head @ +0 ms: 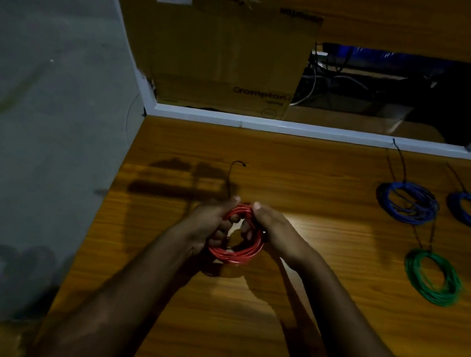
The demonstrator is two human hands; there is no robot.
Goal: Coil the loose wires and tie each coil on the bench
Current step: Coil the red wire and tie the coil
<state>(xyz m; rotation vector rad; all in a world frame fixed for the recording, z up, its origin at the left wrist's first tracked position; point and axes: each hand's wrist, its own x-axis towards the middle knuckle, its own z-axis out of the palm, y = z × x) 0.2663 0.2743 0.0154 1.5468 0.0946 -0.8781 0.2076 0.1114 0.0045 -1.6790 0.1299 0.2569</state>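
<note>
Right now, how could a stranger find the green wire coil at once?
Look at the wooden bench, along its right side. Two blue coils lie farther back; the green coil lies nearer the person. It is the only green one.

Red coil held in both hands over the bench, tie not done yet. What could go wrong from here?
1. The red coil is gripped only at its top by the left hand and right hand; the lower loops hang free and could spring apart.
2. The thin black tie wire may slip loose.
3. Dim light makes the tie hard to see.
</note>
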